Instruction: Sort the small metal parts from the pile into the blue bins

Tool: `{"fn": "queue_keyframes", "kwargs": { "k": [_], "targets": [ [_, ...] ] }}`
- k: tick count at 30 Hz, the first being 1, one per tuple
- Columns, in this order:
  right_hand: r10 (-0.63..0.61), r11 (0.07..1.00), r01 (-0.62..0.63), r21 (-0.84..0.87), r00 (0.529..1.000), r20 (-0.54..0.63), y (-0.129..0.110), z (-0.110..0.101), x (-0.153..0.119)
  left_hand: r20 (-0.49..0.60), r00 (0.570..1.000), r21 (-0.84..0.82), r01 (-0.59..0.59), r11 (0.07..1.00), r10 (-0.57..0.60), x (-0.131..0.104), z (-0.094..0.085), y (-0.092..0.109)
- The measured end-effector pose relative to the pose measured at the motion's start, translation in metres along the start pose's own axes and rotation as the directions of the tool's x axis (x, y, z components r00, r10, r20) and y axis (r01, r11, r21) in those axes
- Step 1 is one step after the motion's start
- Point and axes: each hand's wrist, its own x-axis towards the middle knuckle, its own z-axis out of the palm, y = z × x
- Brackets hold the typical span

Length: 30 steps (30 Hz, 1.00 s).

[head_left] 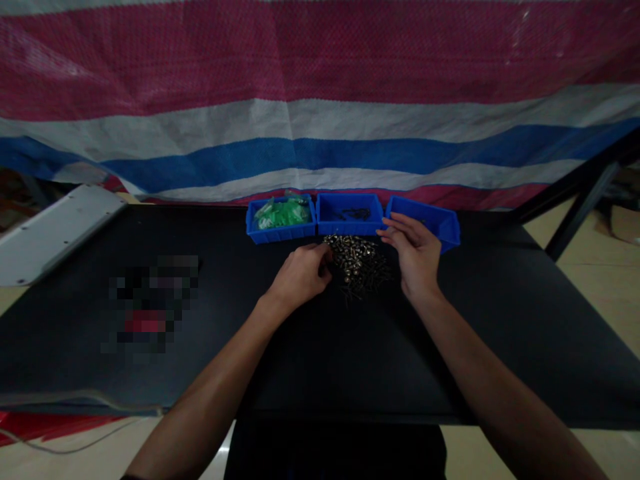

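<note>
A heap of small screws (354, 257), some shiny and some dark, lies on the black table. At its left edge is my left hand (303, 272), fingers curled in and closed; whatever they hold, if anything, is too small to make out. My right hand (417, 257) is held to the right of the heap, in front of the right blue bin (449, 229), with its fingers stretched out and apart. Behind the heap stands the middle blue bin (349, 228), which has a few dark screws (356, 213) in it. Part of the right bin is hidden by my right hand.
A left blue bin (281, 235) holds green and clear plastic packets (283, 213). A pixelated patch (150, 307) covers something on the left of the black table (225, 347). A white panel (60, 230) is at the far left. A striped tarp (300, 153) hangs behind.
</note>
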Motion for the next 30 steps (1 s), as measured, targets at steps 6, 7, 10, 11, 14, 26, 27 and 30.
{"fn": "queue_keyframes", "kwargs": {
  "k": [6,7,10,11,14,26,27,30],
  "targets": [
    [0.062,0.998,-0.063,0.031,0.997,0.044,-0.002,0.003,-0.002,-0.112,0.991,-0.104,-0.086,0.991,0.074,0.003,-0.007,0.005],
    [0.073,0.996,-0.077,0.043,0.994,0.078,-0.004,0.004,-0.002,-0.156,0.986,-0.143,-0.076,0.987,0.053,0.004,-0.007,0.007],
    [0.080,0.995,-0.092,0.036,0.963,0.256,-0.008,0.006,-0.006,-0.262,0.963,-0.302,-0.021,0.953,-0.061,0.004,-0.006,0.010],
    [0.075,0.996,-0.087,0.020,0.943,0.325,-0.010,0.007,-0.007,-0.282,0.954,-0.353,-0.004,0.936,-0.102,0.005,-0.006,0.011],
    [0.067,0.998,-0.063,-0.025,0.880,0.470,-0.011,0.007,-0.011,-0.288,0.943,-0.426,0.030,0.904,-0.167,0.005,-0.005,0.012],
    [0.117,0.989,-0.149,0.015,0.828,0.548,-0.011,0.008,-0.015,-0.197,0.971,-0.429,0.035,0.903,-0.131,0.004,-0.004,0.013],
    [0.123,0.987,-0.158,0.015,0.822,0.556,-0.012,0.008,-0.015,-0.181,0.975,-0.437,0.037,0.899,-0.128,0.003,-0.003,0.013],
    [0.138,0.985,-0.173,0.013,0.827,0.544,-0.011,0.008,-0.014,-0.129,0.987,-0.431,0.031,0.902,-0.095,0.002,-0.004,0.012]
  ]
}}
